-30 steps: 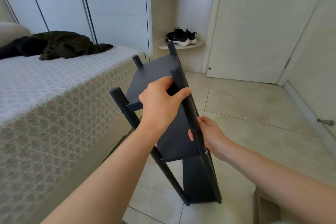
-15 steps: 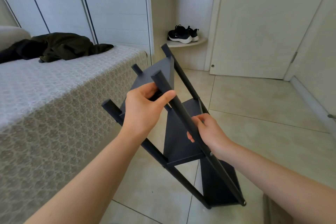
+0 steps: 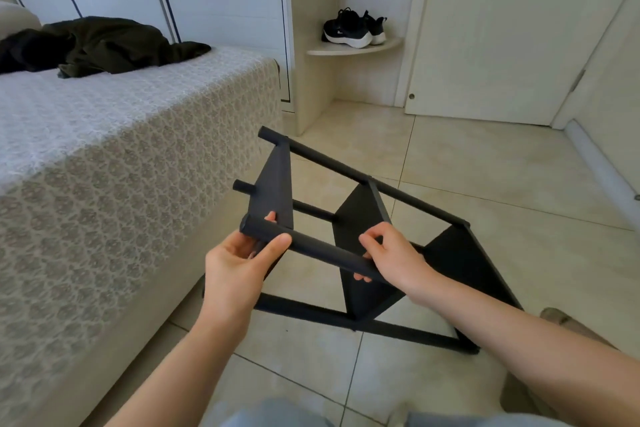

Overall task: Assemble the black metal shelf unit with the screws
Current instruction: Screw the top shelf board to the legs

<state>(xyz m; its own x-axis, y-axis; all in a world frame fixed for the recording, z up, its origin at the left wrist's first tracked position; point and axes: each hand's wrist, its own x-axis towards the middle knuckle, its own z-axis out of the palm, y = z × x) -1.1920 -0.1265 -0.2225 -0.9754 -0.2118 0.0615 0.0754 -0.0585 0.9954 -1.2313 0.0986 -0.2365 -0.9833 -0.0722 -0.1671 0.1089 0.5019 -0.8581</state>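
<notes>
The black metal shelf unit (image 3: 360,215) lies tipped nearly on its side over the tiled floor, with three flat panels joined by round posts. Its near upper post runs between my hands. My left hand (image 3: 239,260) grips that post close to its free end, fingers and thumb curled round it. My right hand (image 3: 388,256) holds the same post farther right, beside the middle panel. The far-right lower corner of the shelf rests near the floor. No screws are visible.
A bed (image 3: 104,149) with a patterned cover fills the left, a dark garment (image 3: 104,45) lying on it. A corner shelf holds black sneakers (image 3: 353,28) at the back. A closed door (image 3: 502,28) stands behind, and tiled floor (image 3: 485,156) spreads to the right.
The shelf unit has swung from nearly upright down to almost horizontal, its top end dropping to the left. Both hands stayed on the same post, and the camera tilted down.
</notes>
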